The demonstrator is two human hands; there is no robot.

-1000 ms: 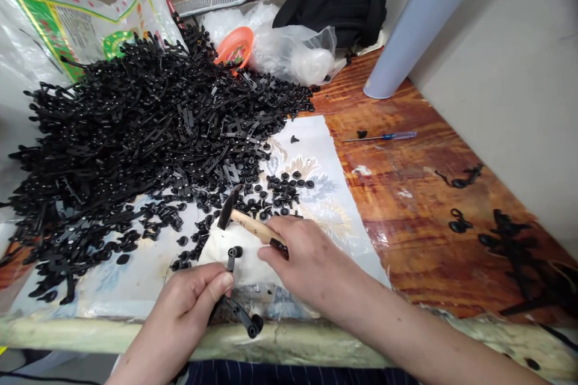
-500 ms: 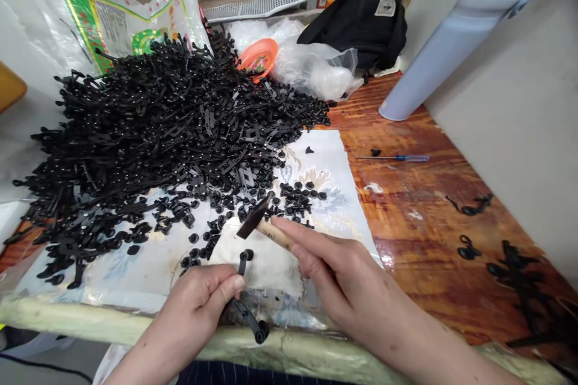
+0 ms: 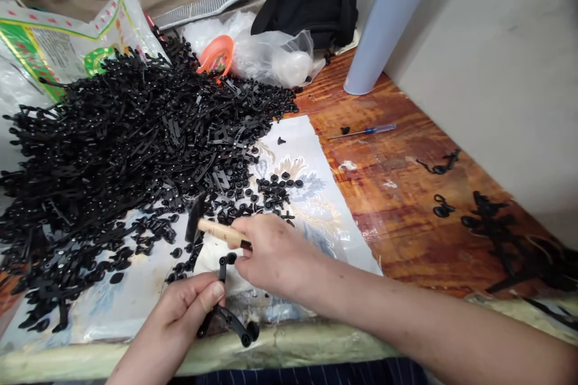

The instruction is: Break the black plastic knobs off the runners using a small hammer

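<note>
At the near edge of the desk [image 3: 370, 192], the left hand [image 3: 192, 307] is pinching a black jointed part [image 3: 232, 320].
Its short end is pointing away from the person, over a white pad [image 3: 210, 257], while its longer arm is slanting toward the person's right; the thumb and finger are closing narrowly between them. Just right of the short end, the right hand [image 3: 273, 249] is wrapping tightly around a hammer [image 3: 221, 231], whose handle is running leftward, across the part's upward line; its head is sitting farther off than the part's tip, apart from it. Whether the right hand is touching that tip, I cannot tell. Beyond, small black pieces [image 3: 275, 189] are lying loose, and a big black heap [image 3: 135, 126] is spreading farther left.
</note>
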